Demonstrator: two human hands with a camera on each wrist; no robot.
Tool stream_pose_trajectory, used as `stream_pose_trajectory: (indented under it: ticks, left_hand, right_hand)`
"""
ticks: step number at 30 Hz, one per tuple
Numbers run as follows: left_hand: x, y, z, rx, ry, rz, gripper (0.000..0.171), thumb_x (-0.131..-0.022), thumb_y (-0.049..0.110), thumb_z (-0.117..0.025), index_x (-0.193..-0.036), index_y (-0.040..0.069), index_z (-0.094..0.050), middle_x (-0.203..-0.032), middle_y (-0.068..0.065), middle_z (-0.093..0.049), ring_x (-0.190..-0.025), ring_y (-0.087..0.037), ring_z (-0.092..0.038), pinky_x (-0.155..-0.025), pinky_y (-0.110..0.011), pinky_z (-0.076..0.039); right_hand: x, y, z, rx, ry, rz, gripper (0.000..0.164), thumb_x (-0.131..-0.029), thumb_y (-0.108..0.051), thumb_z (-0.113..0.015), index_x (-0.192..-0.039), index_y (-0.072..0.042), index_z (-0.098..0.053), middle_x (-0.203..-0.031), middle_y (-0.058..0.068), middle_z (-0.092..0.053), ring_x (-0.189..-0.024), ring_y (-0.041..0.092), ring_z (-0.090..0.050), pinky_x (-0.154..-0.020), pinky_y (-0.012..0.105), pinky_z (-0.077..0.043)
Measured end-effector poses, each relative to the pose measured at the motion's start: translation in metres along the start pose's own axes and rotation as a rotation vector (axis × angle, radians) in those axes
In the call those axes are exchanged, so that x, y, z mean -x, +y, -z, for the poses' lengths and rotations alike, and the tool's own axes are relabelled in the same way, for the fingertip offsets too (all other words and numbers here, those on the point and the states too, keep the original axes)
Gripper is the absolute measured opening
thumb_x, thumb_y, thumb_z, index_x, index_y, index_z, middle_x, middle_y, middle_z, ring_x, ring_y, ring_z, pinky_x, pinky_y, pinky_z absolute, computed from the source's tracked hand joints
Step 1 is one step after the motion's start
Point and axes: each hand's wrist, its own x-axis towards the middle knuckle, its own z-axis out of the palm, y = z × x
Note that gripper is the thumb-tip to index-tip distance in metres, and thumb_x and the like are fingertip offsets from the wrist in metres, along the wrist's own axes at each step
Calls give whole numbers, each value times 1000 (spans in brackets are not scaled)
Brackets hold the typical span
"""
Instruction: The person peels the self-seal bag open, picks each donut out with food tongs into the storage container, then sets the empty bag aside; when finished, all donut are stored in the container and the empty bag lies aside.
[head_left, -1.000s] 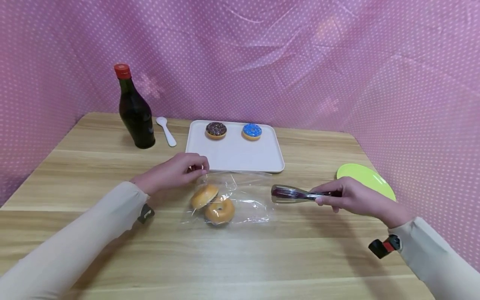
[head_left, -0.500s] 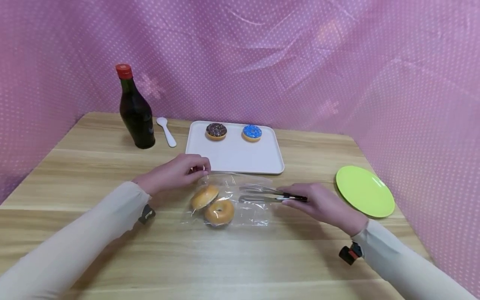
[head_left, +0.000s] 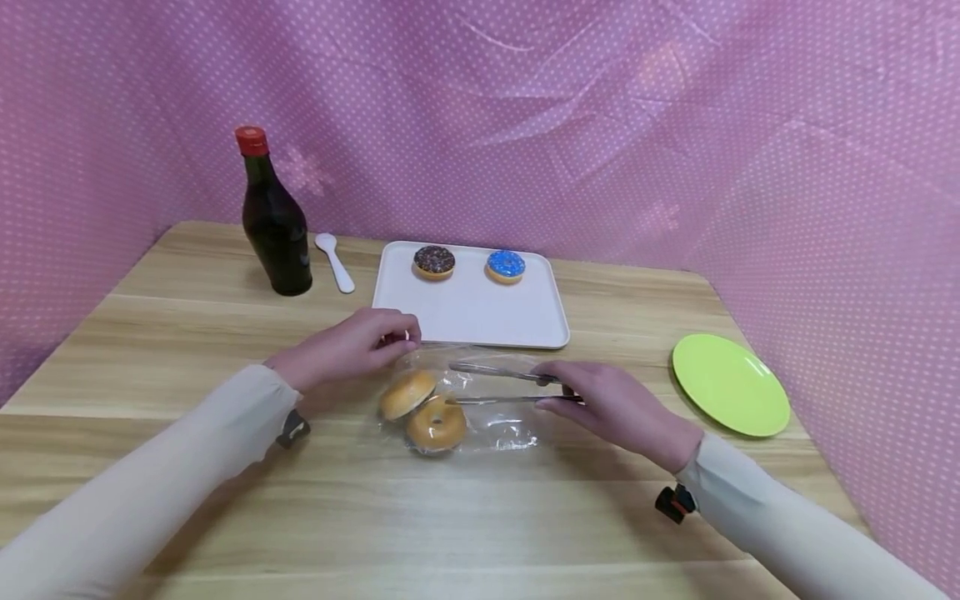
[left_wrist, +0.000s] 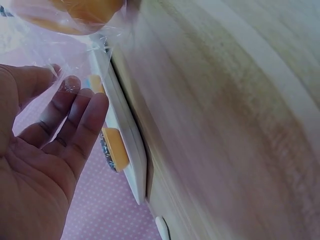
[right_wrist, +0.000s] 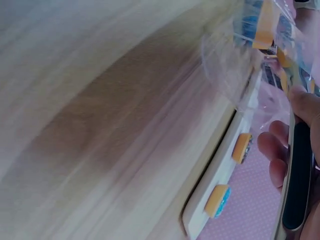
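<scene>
Saw a crinkly see-through plastic bag (head_left: 504,431) in the middle of the frame, pinched near its top left corner. Found two golden-brown doughnuts inside, just left of centre: a tilted doughnut (head_left: 407,393), touching a flat doughnut (head_left: 437,436) with its hole showing. Spotted shiny metal tongs (head_left: 491,371) right of centre, arms apart, handles dark.

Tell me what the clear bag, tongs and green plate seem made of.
Clear crinkled bag: thin, glossy plastic film, by its see-through creases and highlights.
Slim grey tongs: likely polished metal, by their sheen; the black grip could be plastic or rubber.
Round lime-green plate: smooth and shiny, probably plastic by its even colour and glare, though glazed ceramic is possible.
</scene>
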Motion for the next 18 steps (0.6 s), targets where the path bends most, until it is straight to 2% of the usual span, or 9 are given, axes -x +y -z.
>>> stream_pose_trajectory:
  ticks: [6, 10, 13, 18]
  left_hand:
    - [2, 3, 1, 11, 11, -3, 9, -105, 9, -62, -98, 9, -68, -80, 2, -59, -77, -12, -53, -69, -26, -48]
    - [2, 4, 0, 5, 16, -20, 9, -105, 10, -62, -97, 10, -68, -78, 3, -57, -74, -10, -51, -67, -25, -47]
    - [2, 6, 0, 7, 12, -20, 9, -105, 10, -63, -98, 9, -68, -78, 4, -57, -74, -11, -52, -67, -25, -47]
    - [1, 10, 0, 15, 5, -17, 9, -105, 10, -62, -98, 10, -68, -80, 4, -58, -75, -11, -53, -68, -26, -48]
  right_hand:
    - [-10, -2, -3, 17, 1, 60, 42, -93, -21, -80, -133, -16, -67, -99, -2, -76, -76, 1, -62, -71, 25, -57]
    - [-16, -1, -7, 0, 3, 107, 47, -92, -18, -81, -137, -16, -67, -110, 1, -77, -81, 4, -68, -75, 27, -60]
    - [-20, -1, -8, -5, 5, 139, 48, -93, -17, -81, -138, -15, -66, -122, 2, -76, -91, 10, -74, -82, 30, -62]
    - [-27, -1, -9, 21, 38, 205, 47, -92, -19, -81, -137, -15, -67, -127, 0, -75, -100, 14, -77, -86, 32, -63]
